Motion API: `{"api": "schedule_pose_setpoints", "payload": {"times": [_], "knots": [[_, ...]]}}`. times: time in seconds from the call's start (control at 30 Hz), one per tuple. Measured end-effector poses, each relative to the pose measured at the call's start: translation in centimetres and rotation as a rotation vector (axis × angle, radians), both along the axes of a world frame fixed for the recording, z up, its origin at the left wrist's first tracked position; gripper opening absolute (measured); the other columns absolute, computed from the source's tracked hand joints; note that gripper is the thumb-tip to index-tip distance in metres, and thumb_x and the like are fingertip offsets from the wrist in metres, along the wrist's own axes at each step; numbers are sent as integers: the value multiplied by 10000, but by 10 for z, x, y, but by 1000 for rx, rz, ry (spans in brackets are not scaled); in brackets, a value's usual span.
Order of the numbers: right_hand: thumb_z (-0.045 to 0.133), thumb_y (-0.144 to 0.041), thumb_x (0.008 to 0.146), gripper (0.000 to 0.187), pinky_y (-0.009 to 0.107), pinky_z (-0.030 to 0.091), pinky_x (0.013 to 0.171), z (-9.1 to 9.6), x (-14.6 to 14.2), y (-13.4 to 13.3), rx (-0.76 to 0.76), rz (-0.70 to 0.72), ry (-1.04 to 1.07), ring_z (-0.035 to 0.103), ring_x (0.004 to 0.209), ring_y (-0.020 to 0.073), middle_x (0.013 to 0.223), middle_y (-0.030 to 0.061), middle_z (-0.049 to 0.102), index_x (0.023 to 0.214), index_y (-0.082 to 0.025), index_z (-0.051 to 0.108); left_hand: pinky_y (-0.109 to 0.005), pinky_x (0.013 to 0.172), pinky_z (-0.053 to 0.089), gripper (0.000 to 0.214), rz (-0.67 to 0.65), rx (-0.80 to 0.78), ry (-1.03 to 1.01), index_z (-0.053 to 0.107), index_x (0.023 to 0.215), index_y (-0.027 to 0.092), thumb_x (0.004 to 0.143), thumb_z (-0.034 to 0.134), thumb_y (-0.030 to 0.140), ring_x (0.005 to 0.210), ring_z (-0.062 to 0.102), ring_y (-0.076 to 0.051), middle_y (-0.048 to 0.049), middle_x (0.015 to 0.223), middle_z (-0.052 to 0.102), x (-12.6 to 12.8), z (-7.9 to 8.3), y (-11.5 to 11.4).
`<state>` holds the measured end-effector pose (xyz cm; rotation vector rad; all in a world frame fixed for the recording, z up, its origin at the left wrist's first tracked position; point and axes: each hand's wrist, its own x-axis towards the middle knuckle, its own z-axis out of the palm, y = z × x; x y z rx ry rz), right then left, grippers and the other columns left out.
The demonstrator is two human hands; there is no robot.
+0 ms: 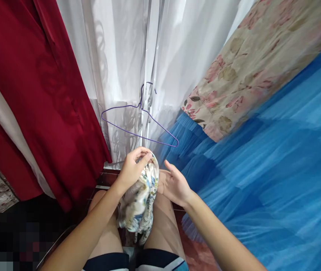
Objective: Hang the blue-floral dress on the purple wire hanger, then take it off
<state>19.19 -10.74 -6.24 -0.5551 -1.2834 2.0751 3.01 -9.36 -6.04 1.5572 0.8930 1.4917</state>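
A white floral-print garment with blue and yellow patches hangs bunched above my legs. My left hand pinches its top edge between thumb and fingers. Close by on the right, my right hand has its palm turned toward the cloth, thumb raised and fingers stretched out. Part of its fingertips is behind the garment, so whether they touch it is unclear. Just beyond both hands, a purple wire hanger hangs with nothing on it.
White curtains and a narrow white metal upright stand ahead. Dark red fabric hangs on the left. To the right hang a floral cloth and a blue tulle skirt. Reddish-brown floor shows below.
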Motion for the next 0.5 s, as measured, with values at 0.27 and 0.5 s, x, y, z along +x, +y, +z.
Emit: {"api": "schedule_pose_setpoints", "payload": {"times": [0.27, 0.5], "knots": [[780, -238, 656, 144, 269, 505, 577, 27, 47, 22, 157, -338, -240, 649, 583, 176, 702, 45, 742, 759, -142, 751, -343, 908, 489, 474, -417, -251, 364, 641, 1174, 187, 800, 736, 462, 1041, 606, -264, -61, 1071, 669, -29, -40, -22], [692, -199, 595, 107, 231, 353, 484, 76, 97, 125, 677, -854, -423, 456, 474, 105, 478, -48, 553, 514, -169, 629, -225, 571, 360, 381, -36, -157, 508, 621, 805, 140, 854, 643, 517, 663, 475, -131, 6, 722, 537, -78, -18, 5]]}}
